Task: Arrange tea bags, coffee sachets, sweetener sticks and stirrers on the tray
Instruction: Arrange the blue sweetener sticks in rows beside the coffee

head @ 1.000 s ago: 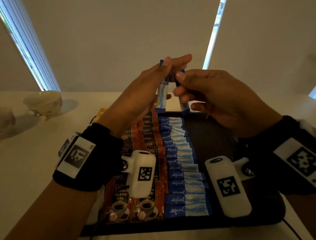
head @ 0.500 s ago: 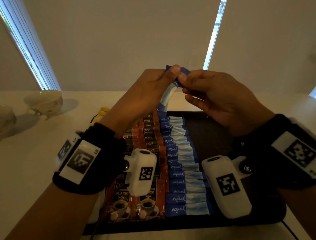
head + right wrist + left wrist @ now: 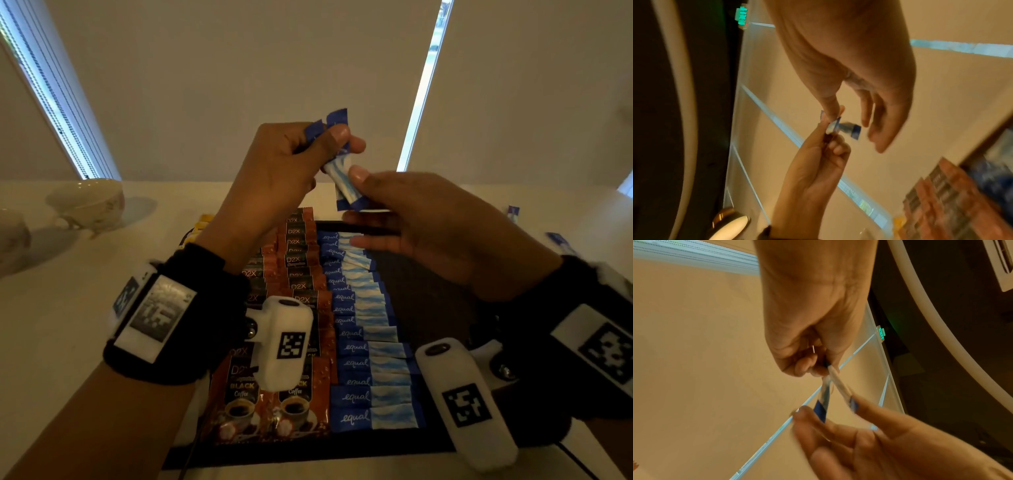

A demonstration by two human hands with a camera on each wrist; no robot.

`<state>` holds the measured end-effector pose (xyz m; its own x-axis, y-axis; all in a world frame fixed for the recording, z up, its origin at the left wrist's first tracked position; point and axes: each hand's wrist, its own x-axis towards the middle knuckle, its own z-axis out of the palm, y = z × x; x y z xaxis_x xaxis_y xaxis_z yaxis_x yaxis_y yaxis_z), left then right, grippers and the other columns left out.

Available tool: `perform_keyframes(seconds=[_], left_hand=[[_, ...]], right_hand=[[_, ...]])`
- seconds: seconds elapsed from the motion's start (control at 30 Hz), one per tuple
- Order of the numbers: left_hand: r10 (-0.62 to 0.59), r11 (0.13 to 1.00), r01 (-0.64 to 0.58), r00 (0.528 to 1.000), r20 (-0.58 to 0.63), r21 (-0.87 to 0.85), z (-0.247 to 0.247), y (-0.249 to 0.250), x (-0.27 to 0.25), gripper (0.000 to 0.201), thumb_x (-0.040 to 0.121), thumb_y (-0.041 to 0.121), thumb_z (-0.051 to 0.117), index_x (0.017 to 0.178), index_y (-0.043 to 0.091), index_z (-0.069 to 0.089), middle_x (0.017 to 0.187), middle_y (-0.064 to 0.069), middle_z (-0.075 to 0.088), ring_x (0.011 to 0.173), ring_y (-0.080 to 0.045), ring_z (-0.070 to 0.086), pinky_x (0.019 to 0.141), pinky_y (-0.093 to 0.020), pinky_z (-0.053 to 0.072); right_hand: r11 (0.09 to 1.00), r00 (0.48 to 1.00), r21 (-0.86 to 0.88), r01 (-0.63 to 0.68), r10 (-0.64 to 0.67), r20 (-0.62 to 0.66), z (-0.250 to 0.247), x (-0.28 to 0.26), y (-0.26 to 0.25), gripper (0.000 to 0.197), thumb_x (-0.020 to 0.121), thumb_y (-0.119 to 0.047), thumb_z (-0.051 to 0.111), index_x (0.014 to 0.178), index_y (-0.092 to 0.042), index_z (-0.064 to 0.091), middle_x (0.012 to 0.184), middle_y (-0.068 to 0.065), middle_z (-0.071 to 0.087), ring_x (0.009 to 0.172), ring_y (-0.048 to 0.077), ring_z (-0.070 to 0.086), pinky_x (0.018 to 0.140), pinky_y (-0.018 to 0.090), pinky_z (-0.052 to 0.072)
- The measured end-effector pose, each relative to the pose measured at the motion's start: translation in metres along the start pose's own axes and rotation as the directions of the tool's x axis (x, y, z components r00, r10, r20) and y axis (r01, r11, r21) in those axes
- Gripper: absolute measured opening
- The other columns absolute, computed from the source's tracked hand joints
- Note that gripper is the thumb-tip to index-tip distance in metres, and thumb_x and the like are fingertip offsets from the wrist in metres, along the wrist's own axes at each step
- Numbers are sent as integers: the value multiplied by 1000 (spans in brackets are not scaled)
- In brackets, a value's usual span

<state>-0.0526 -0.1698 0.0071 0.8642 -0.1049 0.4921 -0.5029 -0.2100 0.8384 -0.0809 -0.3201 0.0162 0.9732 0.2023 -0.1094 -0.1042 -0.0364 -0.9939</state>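
Above the tray's far edge my left hand [image 3: 329, 137] pinches the top ends of two blue-and-white sweetener sticks [image 3: 339, 178]. They hang down and splay apart [image 3: 824, 395]. My right hand [image 3: 356, 195] is just below, fingers fairly straight. Its thumb rests on one stick and a finger touches the other stick's lower end [image 3: 853, 402]. The black tray [image 3: 428, 291] holds a long row of sweetener sticks [image 3: 370, 349] down its middle. Beside them on the left lie overlapping coffee sachets [image 3: 298, 260].
Yellow tea bags [image 3: 202, 222] peek out at the tray's far left corner. Two pale cups [image 3: 85, 202] stand on the white table at the left. Loose sweetener sticks [image 3: 513, 212] lie on the table at the far right. The tray's right half is bare.
My left hand has lifted the sticks and now holds both tops alone. My right hand has let go of the top and dropped to their lower ends.
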Motion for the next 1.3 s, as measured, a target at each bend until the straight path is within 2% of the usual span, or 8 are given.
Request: perform_keyframes(seconds=[0.1,0.2,0.33,0.47,0.57,0.73,0.9,1.3], left_hand=[[12,1000,-12,1000,4,-2,0,1,-1,24,99,25,47,92,21,70,67,18,66,50,0,46,49,-14,34],[0,1000,0,1000,0,24,2,0,0,25,99,28,47,97,19,71,82,10,70,61,0,56,54,-14,40],[21,999,-19,998,-51,47,3,0,0,28,98,26,47,102,12,71,72,11,65,43,1,46,45,-11,34],[37,999,-35,998,-46,33,4,1,0,28,99,25,47,102,9,70,60,16,58,39,-2,40,41,-12,30],[4,1000,-4,1000,-12,1,-1,1,2,21,96,25,52,86,15,67,46,14,42,40,-4,31,40,-16,27],[-21,999,19,999,45,51,-4,3,0,20,94,23,57,74,20,63,44,15,50,38,-3,36,37,-12,28],[-10,1000,10,1000,3,4,-2,1,1,15,88,18,65,98,6,66,67,0,64,47,-5,52,41,-16,41],[-88,996,89,996,31,-22,2,-1,2,22,87,18,66,99,-1,66,79,-10,69,59,-13,68,54,-19,53]], right_hand=[[977,995,203,-60,43,88,-2,-4,4,22,91,-24,52,99,-6,62,84,6,72,77,12,70,69,23,58],[969,997,244,-37,20,69,-4,-6,5,14,86,-14,56,91,-4,64,70,4,71,63,8,68,62,18,57],[989,999,148,-13,8,33,-5,-9,6,13,78,-17,63,88,-9,68,75,1,72,66,6,68,60,22,58],[995,999,101,0,5,-51,-4,-8,8,13,80,-20,65,87,-9,67,66,-3,68,59,4,64,58,22,58],[988,990,156,0,21,-138,-9,-3,7,13,80,-21,68,83,-9,65,66,-1,66,58,4,63,56,23,56],[988,976,152,-4,37,-215,-13,2,6,11,84,-19,66,77,-11,62,70,1,63,63,6,62,54,22,55],[999,969,25,37,-30,-246,-16,4,7,14,87,-16,63,80,-4,60,71,4,58,62,7,57,57,21,57],[994,970,-113,-6,-22,-242,-26,6,14,15,83,-17,67,80,-4,63,66,1,62,56,6,59,58,25,59]])
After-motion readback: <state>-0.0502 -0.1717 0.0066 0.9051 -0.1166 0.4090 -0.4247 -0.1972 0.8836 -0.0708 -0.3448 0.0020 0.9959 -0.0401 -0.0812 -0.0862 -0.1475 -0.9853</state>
